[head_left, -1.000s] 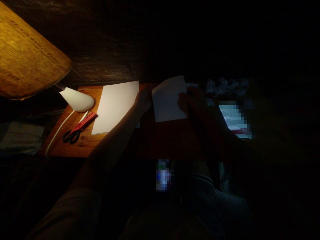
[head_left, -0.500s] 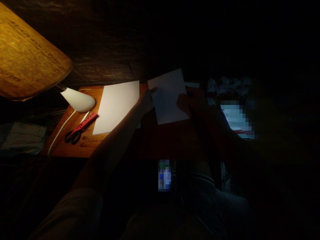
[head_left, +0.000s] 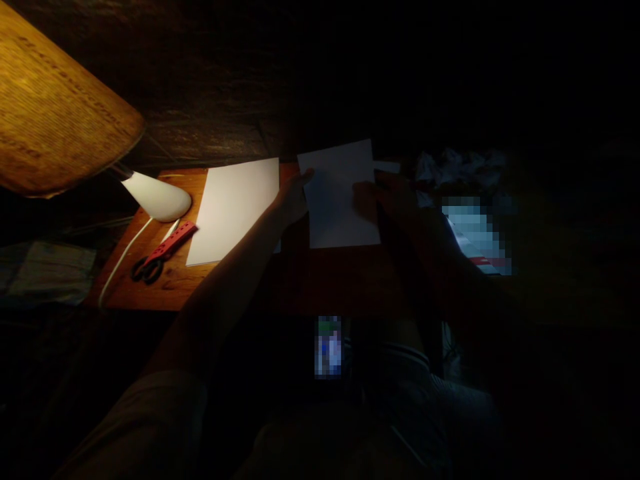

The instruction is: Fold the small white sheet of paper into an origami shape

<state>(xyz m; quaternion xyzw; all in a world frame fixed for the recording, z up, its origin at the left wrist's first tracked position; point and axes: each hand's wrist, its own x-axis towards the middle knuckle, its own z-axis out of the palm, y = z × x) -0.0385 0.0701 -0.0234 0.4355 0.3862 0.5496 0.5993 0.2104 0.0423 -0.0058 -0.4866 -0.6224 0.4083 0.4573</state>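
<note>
Dimly lit wooden bench (head_left: 165, 287), seen from above, with a woven lampshade (head_left: 55, 113) filling the upper left corner. Largest item on the bench: a flat white sheet (head_left: 235, 210), lying left of centre and untouched. Right of it, a smaller white paper (head_left: 340, 200) lies between the two hands, over the middle of the bench near its far edge. The left hand (head_left: 293, 200) grips the paper's left edge near the upper corner, with a fingertip showing over the margin. The right hand (head_left: 387, 200) lies in deep shadow at the paper's right edge and overlaps it; whether its fingers are closed on the sheet cannot be told. Crumpled pale material (head_left: 455, 163) lies beyond the right hand, too dark to identify. The white lamp base (head_left: 157, 198) stands at the bench's far left corner, its cord (head_left: 117, 263) trailing toward the near edge. Scissors (head_left: 163, 252) with a red sheath and black handles lie between the cord and the flat sheet.
</note>
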